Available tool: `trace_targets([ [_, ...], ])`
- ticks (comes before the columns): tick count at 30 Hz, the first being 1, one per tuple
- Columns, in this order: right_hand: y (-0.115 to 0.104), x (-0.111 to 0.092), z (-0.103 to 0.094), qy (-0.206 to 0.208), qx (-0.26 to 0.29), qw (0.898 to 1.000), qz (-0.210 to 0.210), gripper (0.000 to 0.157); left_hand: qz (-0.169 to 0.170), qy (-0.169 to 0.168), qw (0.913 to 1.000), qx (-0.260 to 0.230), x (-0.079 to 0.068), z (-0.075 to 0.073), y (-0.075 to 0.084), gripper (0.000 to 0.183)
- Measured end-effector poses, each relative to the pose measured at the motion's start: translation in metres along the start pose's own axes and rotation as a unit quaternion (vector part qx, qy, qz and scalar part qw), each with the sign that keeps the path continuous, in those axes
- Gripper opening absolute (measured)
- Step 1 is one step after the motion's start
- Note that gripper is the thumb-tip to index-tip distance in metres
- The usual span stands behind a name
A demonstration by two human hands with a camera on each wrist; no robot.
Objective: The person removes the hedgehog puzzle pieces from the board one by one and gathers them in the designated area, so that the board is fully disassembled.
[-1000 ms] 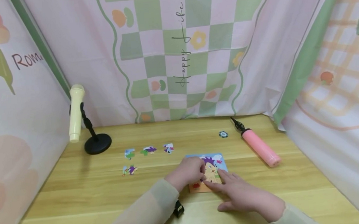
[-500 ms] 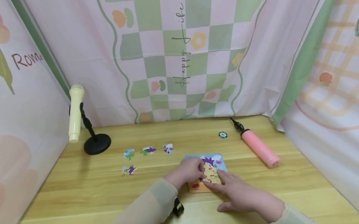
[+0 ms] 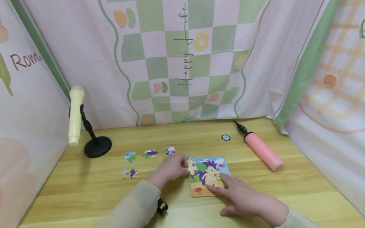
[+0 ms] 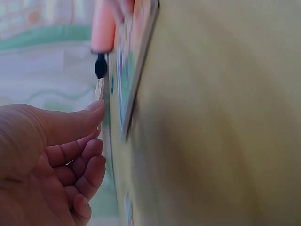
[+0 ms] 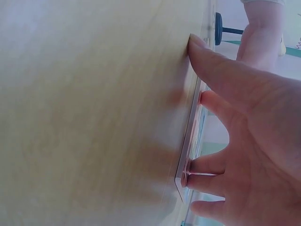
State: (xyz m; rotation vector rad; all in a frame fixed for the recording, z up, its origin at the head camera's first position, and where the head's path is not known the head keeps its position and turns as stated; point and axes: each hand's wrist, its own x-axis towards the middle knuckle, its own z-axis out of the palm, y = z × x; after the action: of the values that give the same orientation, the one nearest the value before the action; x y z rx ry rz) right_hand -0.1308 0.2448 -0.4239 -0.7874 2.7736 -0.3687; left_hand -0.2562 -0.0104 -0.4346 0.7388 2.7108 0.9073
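My left hand (image 3: 170, 169) pinches a pale jigsaw puzzle piece (image 3: 192, 166) between thumb and fingers, above the left edge of a square puzzle board (image 3: 203, 193). Edge-on in the left wrist view, the same piece (image 4: 99, 89) stands clear of the board. The board bears a picture of a purple-haired hedgehog-like figure. My right hand (image 3: 251, 197) lies spread at the board's lower right. In the right wrist view its fingertips (image 5: 186, 181) rest on the board, while the thumb touches the table beside it.
Several loose puzzle pieces (image 3: 149, 153) lie left of the board on the wooden table (image 3: 81, 204). A cream microphone (image 3: 76, 115) on a black stand (image 3: 98, 146) is at the left. Behind the board are a small round chip (image 3: 225, 138) and a pink hand pump (image 3: 263, 151).
The left hand has moved left and slightly back from over the board, carrying the pinched piece and uncovering more of the picture. The right hand has stayed in place.
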Motion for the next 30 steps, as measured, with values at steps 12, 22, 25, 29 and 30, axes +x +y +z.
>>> trace_targets([
  [12, 0.0, -0.004, -0.001, -0.002, 0.013, 1.0, 0.009, 0.076, -0.043, 0.054, 0.9975, -0.017, -0.034, -0.059, -0.059, 0.02],
  [22, 0.0, -0.001, 0.0, -0.006, 0.013, 1.0, 0.014, 0.076, -0.07, 0.057, 0.9959, -0.005, -0.053, -0.073, -0.093, 0.021],
  [25, 0.0, -0.001, -0.001, -0.006, 0.013, 1.0, 0.012, 0.077, -0.075, 0.051, 0.9959, -0.001, -0.055, -0.072, -0.097, 0.021],
  [29, -0.001, -0.001, -0.001, -0.009, 0.015, 1.0, 0.014, 0.076, -0.086, 0.041, 0.9955, 0.008, -0.054, -0.069, -0.1, 0.022],
  [30, -0.001, 0.0, -0.001, -0.009, 0.017, 1.0, 0.016, 0.076, -0.087, 0.038, 0.9954, 0.011, -0.054, -0.069, -0.1, 0.022],
])
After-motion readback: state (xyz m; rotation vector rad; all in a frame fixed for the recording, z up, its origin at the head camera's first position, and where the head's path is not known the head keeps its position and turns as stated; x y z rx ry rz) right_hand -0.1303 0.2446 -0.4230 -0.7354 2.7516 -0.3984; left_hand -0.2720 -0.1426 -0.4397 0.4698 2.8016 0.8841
